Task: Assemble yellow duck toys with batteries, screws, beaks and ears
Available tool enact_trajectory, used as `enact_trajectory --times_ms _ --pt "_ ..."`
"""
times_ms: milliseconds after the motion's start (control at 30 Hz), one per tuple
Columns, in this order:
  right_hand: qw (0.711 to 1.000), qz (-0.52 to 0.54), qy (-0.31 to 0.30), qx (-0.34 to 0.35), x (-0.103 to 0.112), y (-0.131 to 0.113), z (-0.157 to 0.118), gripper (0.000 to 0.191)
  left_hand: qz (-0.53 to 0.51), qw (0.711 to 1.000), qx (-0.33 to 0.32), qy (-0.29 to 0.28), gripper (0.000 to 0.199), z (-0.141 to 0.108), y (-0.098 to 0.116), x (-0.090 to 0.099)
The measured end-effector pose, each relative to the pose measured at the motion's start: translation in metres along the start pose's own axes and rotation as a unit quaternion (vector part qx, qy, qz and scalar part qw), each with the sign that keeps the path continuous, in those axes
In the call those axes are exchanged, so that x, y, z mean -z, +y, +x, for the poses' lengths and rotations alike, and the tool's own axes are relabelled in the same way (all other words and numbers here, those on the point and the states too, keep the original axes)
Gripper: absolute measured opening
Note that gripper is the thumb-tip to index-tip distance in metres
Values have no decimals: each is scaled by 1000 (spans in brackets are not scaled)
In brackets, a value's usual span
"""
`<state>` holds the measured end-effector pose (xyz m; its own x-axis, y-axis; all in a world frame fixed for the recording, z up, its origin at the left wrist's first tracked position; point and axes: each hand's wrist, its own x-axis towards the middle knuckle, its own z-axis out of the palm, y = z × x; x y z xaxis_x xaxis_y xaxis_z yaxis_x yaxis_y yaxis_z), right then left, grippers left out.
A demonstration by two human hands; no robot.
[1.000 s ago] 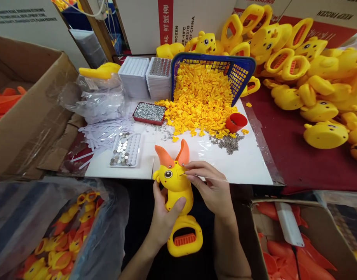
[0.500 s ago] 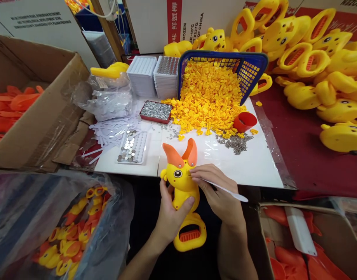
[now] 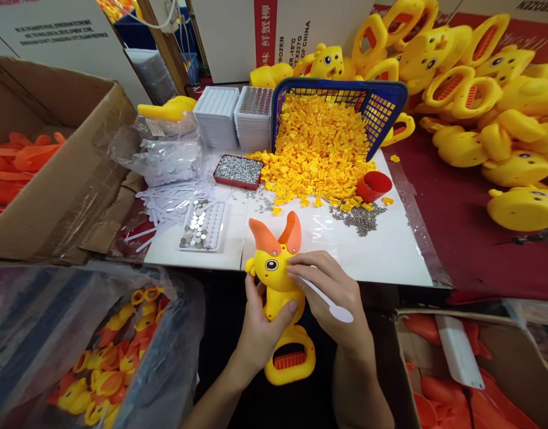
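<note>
Low centre of the frame: left hand (image 3: 260,325) wrapped around the body of the yellow duck toy (image 3: 280,286), thumb across the belly, fingers behind. Right hand (image 3: 334,292) up against the side of the toy's head, fingertips pinching a thin white strip (image 3: 327,301) that trails down toward the lower right. Orange beak (image 3: 278,233) gaping upward, loop handle (image 3: 290,360) hanging toward the bottom edge.

Risks, as a judgement: strip slim and slick-looking, so could slide out of the pinch or bend if pressed at an angle against the head. Toy held in mid-air over the dark gap below the table, so a loosened left grip would likely send it down between the cartons. Beak tips close to the white board's front edge (image 3: 300,271), so a forward tilt could knock them on it.

Room to move: bare white board just above the hands, centre of the frame, good for setting down. Tighter further up: loose screws (image 3: 361,219) right of centre, red cup (image 3: 372,186), heap of small yellow parts (image 3: 321,155) spilling from the blue basket (image 3: 381,104). Tray of small metal discs (image 3: 202,225) left of centre, near the board's edge, easy to nudge. Bagged ducks (image 3: 108,363) at lower left, carton of orange parts (image 3: 461,381) at lower right, hemming in both elbows.
</note>
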<state>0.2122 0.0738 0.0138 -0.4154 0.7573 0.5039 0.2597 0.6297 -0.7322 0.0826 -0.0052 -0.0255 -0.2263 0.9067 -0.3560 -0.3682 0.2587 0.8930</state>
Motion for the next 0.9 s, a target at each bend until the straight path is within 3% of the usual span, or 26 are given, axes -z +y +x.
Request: enact_trajectory --times_ms 167,300,467,667,900 --pt "999 -13 30 -4 0 -1 3 24 17 1000 -4 2 86 1 -1 2" --pt "999 -33 11 7 -1 0 1 26 22 1000 1 2 81 0 3 1" --pt "999 -36 24 9 -2 2 4 26 10 1000 17 5 82 -1 13 -2" --pt "998 12 43 -49 0 4 10 14 45 998 20 -26 89 4 11 5" --pt "997 25 68 -35 -8 6 10 14 34 998 28 -49 97 7 9 10"
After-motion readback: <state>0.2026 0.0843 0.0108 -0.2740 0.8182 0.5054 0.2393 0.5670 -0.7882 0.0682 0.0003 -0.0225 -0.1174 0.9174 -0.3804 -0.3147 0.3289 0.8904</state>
